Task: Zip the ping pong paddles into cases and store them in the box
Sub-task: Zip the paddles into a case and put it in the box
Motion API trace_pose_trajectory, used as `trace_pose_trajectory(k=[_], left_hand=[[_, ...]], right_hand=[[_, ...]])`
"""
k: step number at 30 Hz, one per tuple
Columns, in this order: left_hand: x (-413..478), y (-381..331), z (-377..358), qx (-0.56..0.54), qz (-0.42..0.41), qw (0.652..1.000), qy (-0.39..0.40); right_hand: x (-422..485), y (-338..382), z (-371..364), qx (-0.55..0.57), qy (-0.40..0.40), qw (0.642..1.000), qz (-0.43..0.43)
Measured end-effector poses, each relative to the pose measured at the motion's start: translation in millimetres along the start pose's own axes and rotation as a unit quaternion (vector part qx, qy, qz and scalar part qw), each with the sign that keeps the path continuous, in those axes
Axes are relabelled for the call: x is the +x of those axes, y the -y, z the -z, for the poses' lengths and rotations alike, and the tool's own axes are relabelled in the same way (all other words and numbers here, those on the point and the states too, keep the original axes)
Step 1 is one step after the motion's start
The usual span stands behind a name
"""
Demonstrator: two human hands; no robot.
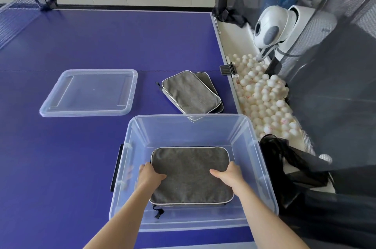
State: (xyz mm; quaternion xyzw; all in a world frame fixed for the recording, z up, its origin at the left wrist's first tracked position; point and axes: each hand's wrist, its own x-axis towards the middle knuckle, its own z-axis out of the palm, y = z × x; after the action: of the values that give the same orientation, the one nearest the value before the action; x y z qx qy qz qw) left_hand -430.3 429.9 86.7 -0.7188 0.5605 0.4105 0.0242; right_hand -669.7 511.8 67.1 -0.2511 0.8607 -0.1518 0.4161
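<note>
Three grey cases are showing: one, the held case, is sitting level and low inside the single clear box, while the stacked pair is lying on the blue table just beyond the box, with one lid lying apart to their left. Both hands are gripping the held case, the left hand clasping its left edge and the right hand its right edge, thumbs pressing on top.

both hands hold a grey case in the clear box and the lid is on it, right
No, the lid is off: the head view shows it on the table, left of the box. Left hand and right hand do hold the grey case inside.
</note>
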Motion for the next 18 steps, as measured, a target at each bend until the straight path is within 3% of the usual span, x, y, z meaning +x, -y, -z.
trace_pose_trajectory(k=[18], left_hand=[[1.0, 6.4, -8.7, 0.057, -0.011, 0.998, 0.002]], right_hand=[[-3.1, -5.0, -1.5, -0.059, 0.006, 0.998, 0.01]])
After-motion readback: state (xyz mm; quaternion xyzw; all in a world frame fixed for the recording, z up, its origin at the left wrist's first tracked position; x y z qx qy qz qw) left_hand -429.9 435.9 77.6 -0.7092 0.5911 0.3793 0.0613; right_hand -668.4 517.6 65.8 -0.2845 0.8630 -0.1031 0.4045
